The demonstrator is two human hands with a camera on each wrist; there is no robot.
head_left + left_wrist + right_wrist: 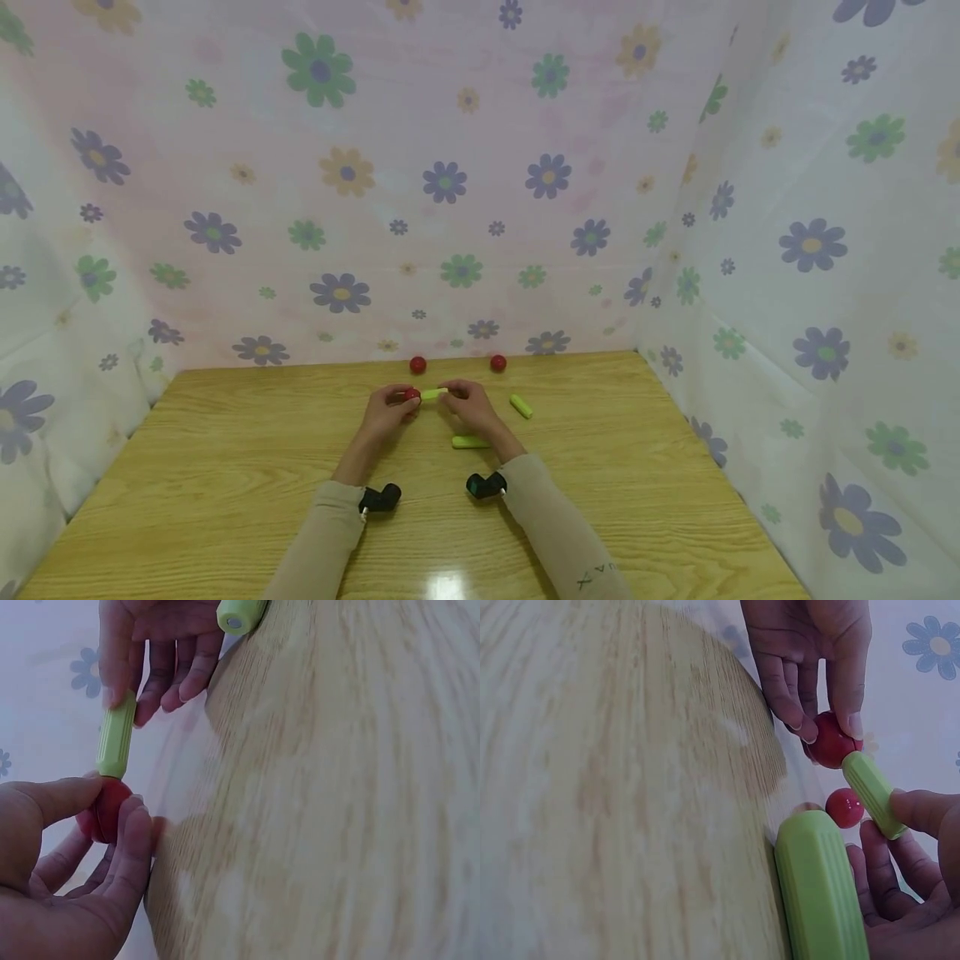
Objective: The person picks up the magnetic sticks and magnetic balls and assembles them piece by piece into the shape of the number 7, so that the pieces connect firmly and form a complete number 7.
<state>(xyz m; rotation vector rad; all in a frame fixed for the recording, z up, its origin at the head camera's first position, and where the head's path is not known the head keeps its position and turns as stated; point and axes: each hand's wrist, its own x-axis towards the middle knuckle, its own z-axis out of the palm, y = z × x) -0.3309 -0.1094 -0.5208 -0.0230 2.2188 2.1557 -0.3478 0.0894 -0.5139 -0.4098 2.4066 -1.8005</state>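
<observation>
A short green stick (432, 394) lies between the hands over the table (247, 467), long axis running left to right, its left end pointing at and touching a red ball (412, 396). The right hand (470, 406) pinches the stick's other end; the left hand (384, 414) grips the ball.

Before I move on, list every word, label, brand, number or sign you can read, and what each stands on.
"X", as it appears: a dark mark on the beige fabric right sleeve; the characters beside it are too small and slanted to read.
Glossy round red balls: no lettering visible.
Light-green ribbed sticks: none visible.
Black wrist-worn cameras: no text readable at this size.
</observation>
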